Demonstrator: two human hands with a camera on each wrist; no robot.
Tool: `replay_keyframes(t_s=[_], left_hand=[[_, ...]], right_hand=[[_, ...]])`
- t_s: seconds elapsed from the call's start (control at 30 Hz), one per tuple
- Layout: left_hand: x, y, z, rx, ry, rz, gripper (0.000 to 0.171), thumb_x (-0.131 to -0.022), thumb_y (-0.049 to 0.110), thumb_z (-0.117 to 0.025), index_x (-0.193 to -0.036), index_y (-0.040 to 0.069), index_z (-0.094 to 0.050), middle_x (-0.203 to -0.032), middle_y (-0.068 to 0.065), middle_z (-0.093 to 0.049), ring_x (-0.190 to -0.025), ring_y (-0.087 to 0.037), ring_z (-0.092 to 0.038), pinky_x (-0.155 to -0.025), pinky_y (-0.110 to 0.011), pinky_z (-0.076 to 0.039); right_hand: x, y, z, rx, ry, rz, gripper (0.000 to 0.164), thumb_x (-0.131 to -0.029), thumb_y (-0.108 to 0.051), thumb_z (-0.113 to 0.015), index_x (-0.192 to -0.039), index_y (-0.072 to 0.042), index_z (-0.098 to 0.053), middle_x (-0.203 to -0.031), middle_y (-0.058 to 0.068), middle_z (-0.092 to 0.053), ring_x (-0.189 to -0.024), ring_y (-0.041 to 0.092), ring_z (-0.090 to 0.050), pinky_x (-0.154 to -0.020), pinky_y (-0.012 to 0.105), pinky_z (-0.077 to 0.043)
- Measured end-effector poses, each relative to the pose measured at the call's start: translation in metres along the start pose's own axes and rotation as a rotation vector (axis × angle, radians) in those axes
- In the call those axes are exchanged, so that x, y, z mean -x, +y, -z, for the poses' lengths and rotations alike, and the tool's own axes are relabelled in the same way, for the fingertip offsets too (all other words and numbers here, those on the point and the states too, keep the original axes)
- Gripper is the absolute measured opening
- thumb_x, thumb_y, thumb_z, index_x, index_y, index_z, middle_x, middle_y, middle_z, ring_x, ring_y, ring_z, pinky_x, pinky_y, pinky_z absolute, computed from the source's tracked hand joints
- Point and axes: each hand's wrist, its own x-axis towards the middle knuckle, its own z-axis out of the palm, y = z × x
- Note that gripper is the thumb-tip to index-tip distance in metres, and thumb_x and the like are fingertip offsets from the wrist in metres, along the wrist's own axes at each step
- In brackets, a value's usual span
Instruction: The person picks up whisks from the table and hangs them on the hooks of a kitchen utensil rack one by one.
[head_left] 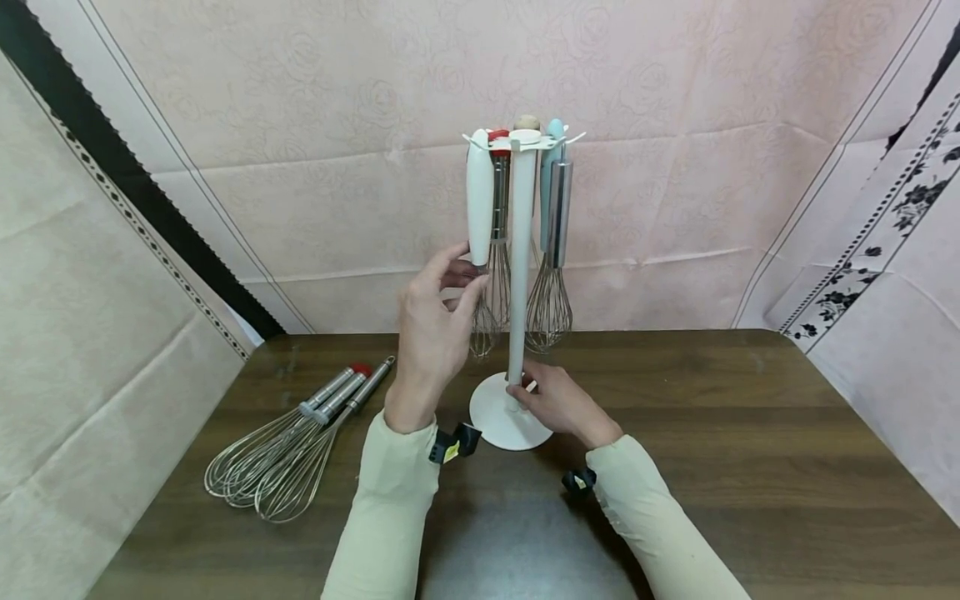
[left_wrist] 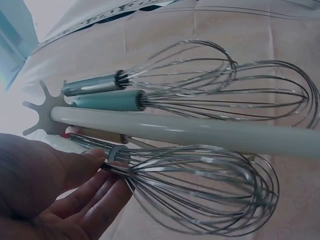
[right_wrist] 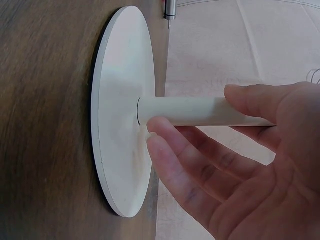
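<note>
Pink cloth hung behind the dark wooden surface [head_left: 750, 433] where I worked. At the far left, three loose whisks [head_left: 292, 446] lay side by side, handles toward the stand, wire heads toward me, well apart from both hands. My left hand [head_left: 431, 337] was raised beside the white-handled whisk [head_left: 480, 200] hanging from the rack [head_left: 525, 142]; thumb and fingers [left_wrist: 107, 157] pinched it just where handle meets wires. Its long axis ran straight down, parallel to the pole [head_left: 519, 267], with the hook directly above my grip. I counted four or five whisks hanging in all; the far ones overlapped, so I could not tell exactly. Lower right, my right hand [head_left: 558, 404] curled its fingers [right_wrist: 190, 150] round the foot of the pole, just above the round base [right_wrist: 120, 110]. One stand, two hands, the left nearer the whisk.
</note>
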Motion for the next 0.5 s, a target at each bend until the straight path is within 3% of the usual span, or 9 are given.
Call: replay_keyframes(t_s=[0.23,0.5], left_hand=[[0.001,-0.005,0.004,-0.075,-0.013,-0.015,0.044,-0.097,0.011,-0.069,-0.140,0.011,-0.059,-0.114,-0.008,-0.074,-0.103,-0.020,-0.070,-0.087,-0.031,-0.061],[0.004,-0.011,0.015,-0.111,-0.001,-0.025,0.037,-0.099,0.016,-0.069,-0.134,0.010,-0.063,-0.111,-0.009,-0.074,-0.102,-0.021,-0.070,-0.088,-0.036,-0.061]], right_hand=[[0.001,0.000,-0.001,-0.016,-0.008,-0.028,0.030,-0.102,-0.023,-0.064,-0.129,-0.011,-0.062,-0.112,0.010,-0.072,-0.094,0.020,-0.068,-0.081,0.040,-0.059],[0.000,-0.001,0.000,-0.022,-0.010,-0.028,0.026,-0.102,-0.023,-0.064,-0.126,-0.013,-0.064,-0.110,0.009,-0.072,-0.090,0.017,-0.068,-0.077,0.038,-0.058]])
